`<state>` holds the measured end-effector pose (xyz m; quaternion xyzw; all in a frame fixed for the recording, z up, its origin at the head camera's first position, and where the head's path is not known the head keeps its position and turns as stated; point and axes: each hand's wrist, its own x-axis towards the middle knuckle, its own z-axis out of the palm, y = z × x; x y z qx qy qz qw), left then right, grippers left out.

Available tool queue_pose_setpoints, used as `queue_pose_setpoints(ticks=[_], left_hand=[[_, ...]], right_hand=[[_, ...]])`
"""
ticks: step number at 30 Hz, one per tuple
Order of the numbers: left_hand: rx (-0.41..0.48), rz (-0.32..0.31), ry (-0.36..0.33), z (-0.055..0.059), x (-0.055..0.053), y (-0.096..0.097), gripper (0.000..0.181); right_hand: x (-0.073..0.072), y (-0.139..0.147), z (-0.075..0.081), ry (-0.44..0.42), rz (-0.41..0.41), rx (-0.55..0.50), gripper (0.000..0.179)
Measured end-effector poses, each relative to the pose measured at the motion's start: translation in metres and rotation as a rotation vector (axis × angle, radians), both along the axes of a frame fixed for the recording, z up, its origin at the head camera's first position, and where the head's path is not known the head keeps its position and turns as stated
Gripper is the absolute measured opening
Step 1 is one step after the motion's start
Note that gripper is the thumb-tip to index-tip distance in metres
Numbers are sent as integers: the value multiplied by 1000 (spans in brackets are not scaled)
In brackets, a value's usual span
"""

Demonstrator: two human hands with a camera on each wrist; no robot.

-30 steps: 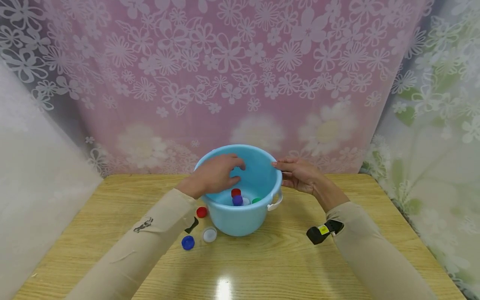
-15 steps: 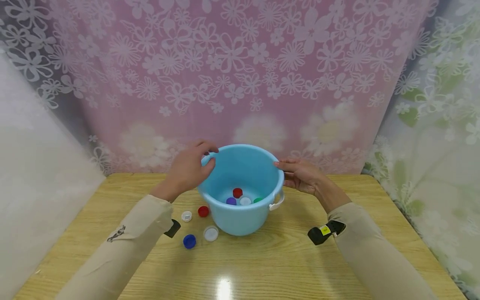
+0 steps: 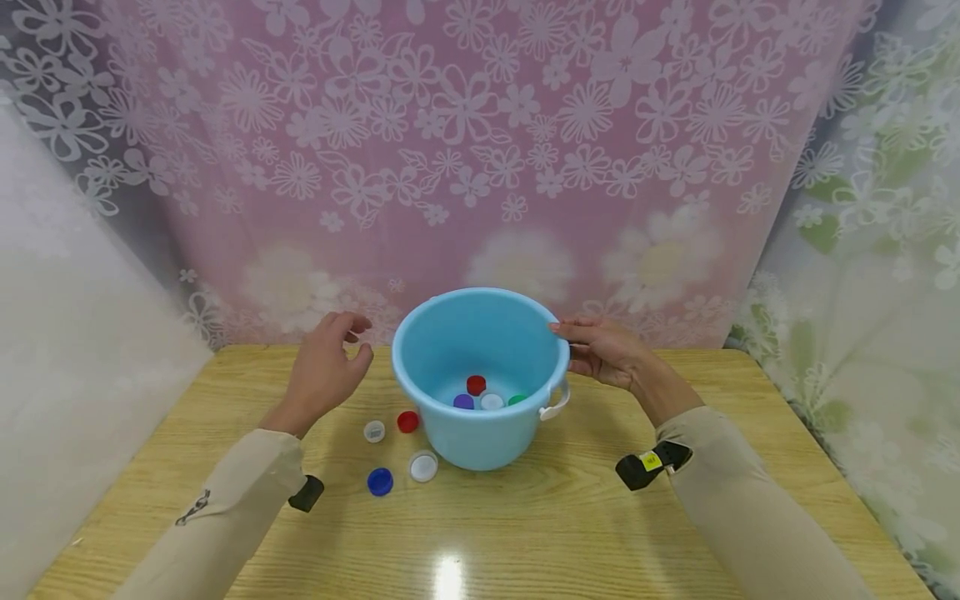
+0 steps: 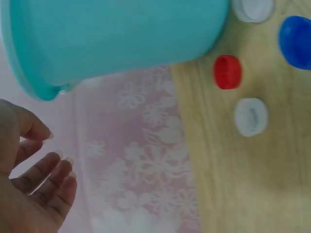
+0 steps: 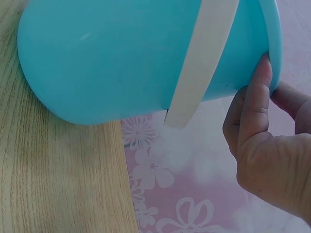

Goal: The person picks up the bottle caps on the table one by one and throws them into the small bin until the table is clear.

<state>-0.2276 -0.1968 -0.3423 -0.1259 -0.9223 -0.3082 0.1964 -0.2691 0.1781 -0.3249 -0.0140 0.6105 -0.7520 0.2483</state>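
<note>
A light blue bucket (image 3: 480, 433) with a white handle (image 5: 201, 63) stands on the wooden table. My right hand (image 3: 607, 350) pinches its rim at the right, fingers under the lip and thumb over it in the right wrist view. Off to the bucket's left, my left hand (image 3: 326, 367) is in the air with loosely bent fingers and nothing in them. Inside the bucket lie a red cap (image 3: 476, 385), a purple cap (image 3: 463, 402), a white cap (image 3: 492, 402) and a green cap (image 3: 517, 399).
Left of the bucket on the table (image 3: 570, 525) lie a red bottle cap (image 3: 407, 422), a small white cap (image 3: 374, 431), a blue cap (image 3: 380, 482) and a larger white cap (image 3: 423, 467). A pink floral curtain (image 3: 480, 167) hangs behind the table.
My left hand has moved out of the bucket and to the left. The purple cap fell from atop the others onto the bucket's floor. My right hand stays on the rim.
</note>
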Motion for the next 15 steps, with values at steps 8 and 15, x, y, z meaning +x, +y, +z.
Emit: queue_pose_setpoints(ticks=[8, 15], left_hand=[[-82, -48, -221, -41, 5, -17, 28], [-135, -73, -389, -64, 9, -19, 34]], right_hand=[[-1, 0, -1, 5, -6, 37, 46], [-2, 0, 0, 6, -14, 57, 47]])
